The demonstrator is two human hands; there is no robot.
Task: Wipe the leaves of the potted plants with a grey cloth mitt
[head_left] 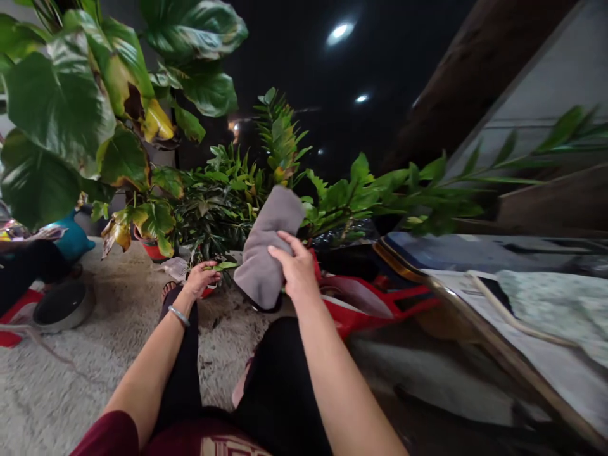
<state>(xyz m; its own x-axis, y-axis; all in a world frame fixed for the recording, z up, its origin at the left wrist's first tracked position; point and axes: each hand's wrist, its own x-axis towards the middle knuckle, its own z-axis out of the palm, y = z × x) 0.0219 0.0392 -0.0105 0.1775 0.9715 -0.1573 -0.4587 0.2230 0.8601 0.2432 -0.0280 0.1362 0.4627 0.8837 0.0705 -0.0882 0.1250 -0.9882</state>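
My right hand grips a thick, soft grey cloth with a dark lower edge, thumb and fingers pressed on its upper side. Lower and to the left, my left hand, with a silver bangle on its wrist, has its fingers closed around a narrow green leaf that points toward the cloth. Dark-leaved plants stand just beyond both hands. Partly hidden behind my left hand is a small red pot.
A large broad-leaved plant with yellowed, browned leaves rises at left. On the rough floor sits a round grey basin. A red bag is right of my hand, beside a cluttered surface. Long leafy stems reach rightward.
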